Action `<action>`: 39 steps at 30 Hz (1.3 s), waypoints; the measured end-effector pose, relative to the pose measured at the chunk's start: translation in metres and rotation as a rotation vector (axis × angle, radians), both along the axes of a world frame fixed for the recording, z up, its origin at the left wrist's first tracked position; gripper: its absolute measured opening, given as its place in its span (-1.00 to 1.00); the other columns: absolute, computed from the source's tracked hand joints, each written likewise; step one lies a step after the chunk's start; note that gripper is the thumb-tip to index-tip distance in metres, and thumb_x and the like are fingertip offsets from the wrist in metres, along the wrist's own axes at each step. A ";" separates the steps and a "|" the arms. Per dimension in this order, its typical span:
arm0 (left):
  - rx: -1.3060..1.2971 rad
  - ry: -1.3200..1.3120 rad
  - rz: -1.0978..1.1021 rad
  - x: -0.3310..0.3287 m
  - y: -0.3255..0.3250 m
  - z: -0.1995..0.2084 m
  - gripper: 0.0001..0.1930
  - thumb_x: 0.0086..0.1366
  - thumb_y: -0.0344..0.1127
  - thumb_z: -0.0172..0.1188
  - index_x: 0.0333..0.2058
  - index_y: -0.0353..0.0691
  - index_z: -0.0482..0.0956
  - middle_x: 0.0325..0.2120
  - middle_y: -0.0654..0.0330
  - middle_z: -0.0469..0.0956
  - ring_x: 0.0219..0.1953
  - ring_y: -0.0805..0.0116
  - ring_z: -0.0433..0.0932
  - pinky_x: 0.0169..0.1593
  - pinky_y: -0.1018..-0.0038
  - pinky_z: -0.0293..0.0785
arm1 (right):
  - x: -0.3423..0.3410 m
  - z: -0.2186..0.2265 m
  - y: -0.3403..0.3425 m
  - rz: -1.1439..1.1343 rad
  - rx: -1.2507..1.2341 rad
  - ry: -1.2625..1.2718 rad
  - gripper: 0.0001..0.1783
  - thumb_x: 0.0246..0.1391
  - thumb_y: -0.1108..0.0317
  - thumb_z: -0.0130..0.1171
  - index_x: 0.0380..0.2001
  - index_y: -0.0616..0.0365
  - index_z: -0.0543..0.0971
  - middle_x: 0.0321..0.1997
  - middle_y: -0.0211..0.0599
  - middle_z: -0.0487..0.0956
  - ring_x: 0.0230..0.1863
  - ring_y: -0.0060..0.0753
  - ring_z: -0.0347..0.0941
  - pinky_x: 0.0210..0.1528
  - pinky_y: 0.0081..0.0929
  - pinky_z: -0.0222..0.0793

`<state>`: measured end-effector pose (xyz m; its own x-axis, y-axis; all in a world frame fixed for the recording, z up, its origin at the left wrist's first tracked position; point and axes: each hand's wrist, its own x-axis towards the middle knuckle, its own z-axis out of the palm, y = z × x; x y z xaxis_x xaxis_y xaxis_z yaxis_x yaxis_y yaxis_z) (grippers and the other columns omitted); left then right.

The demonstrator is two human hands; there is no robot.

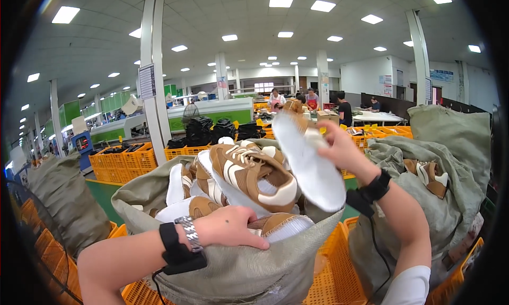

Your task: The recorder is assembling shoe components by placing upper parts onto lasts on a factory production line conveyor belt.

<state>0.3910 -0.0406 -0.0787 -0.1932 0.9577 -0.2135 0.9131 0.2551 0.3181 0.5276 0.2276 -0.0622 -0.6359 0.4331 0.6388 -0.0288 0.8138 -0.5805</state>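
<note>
A brown-and-white shoe upper (310,162) is tilted up in the air over the sack, its flat white underside facing me. My right hand (335,144) is closed on it; part of the upper is blurred. My left hand (233,229) lies over the near rim of a grey-green woven sack (249,268), thumb outside and fingers bent inward, partly hidden. Close by those fingers is another brown upper (283,226) with a white base. Several more fill the sack, among them a laced brown upper with white stripes (252,172) on top.
Another sack (382,241) with a brown-and-white upper (432,177) stands to the right, and a covered sack (66,199) to the left. Orange crates (339,273) are beneath and around. Black bundles (199,131) lie in crates ahead. People (344,110) work at tables beyond.
</note>
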 end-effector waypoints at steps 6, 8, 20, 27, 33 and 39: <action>0.559 -0.298 0.148 -0.057 -0.044 0.022 -0.31 -0.05 -0.04 0.36 -0.04 -0.39 0.36 -0.16 0.05 0.48 -0.10 0.27 0.47 -0.02 0.41 0.39 | -0.030 0.062 -0.005 0.352 -0.448 0.240 -0.53 -0.14 0.52 0.06 -0.05 0.36 0.38 -0.30 -0.20 0.54 -0.34 -0.49 0.51 -0.34 -0.58 0.46; 0.928 -0.761 0.083 -0.080 -0.060 0.053 -0.51 0.10 -0.24 0.23 -0.05 -0.38 0.35 -0.19 0.11 0.51 -0.15 0.36 0.53 -0.08 0.44 0.47 | -0.053 0.062 -0.012 0.412 -0.476 0.062 -0.60 -0.10 0.48 0.08 -0.11 0.35 0.43 -0.30 -0.24 0.54 -0.33 -0.51 0.50 -0.32 -0.58 0.47; 0.251 -0.852 0.651 -0.195 -0.080 -0.073 -0.50 0.32 -0.03 -0.11 0.12 -0.23 0.24 -0.03 0.24 0.40 0.00 0.45 0.36 0.09 0.37 0.27 | -0.102 0.015 -0.025 0.241 -0.129 -0.575 -0.34 -0.01 0.11 0.18 0.05 0.34 0.28 -0.11 -0.10 0.50 -0.12 -0.36 0.42 -0.09 -0.52 0.35; 0.336 -0.179 0.408 -0.176 -0.110 -0.075 -0.09 0.14 0.26 0.04 0.16 -0.48 0.06 0.09 -0.04 0.20 0.14 0.16 0.21 0.19 0.35 0.11 | -0.075 -0.019 0.027 0.734 -1.328 -0.469 -0.42 0.19 0.11 -0.01 0.20 0.09 0.17 0.13 -0.31 0.36 0.04 -0.57 0.35 0.03 -0.51 0.33; 0.259 -0.722 0.459 -0.179 -0.114 -0.089 -0.09 0.14 0.23 0.08 0.18 -0.47 0.03 0.12 -0.11 0.22 0.17 0.20 0.22 0.19 0.44 0.13 | -0.106 -0.029 0.006 0.704 -0.819 -1.008 -0.28 0.08 -0.01 0.11 0.22 0.05 0.14 0.18 -0.39 0.29 0.13 -0.66 0.26 0.14 -0.58 0.23; 0.419 -0.716 0.399 -0.177 -0.115 -0.110 -0.03 0.07 0.18 0.20 0.22 -0.40 -0.04 0.14 -0.05 0.19 0.19 0.24 0.19 0.21 0.41 0.10 | -0.122 -0.047 0.015 0.639 -0.626 -1.009 0.14 -0.06 -0.15 0.20 0.31 0.03 -0.31 0.32 -0.19 0.06 0.24 -0.50 0.15 0.17 -0.46 0.20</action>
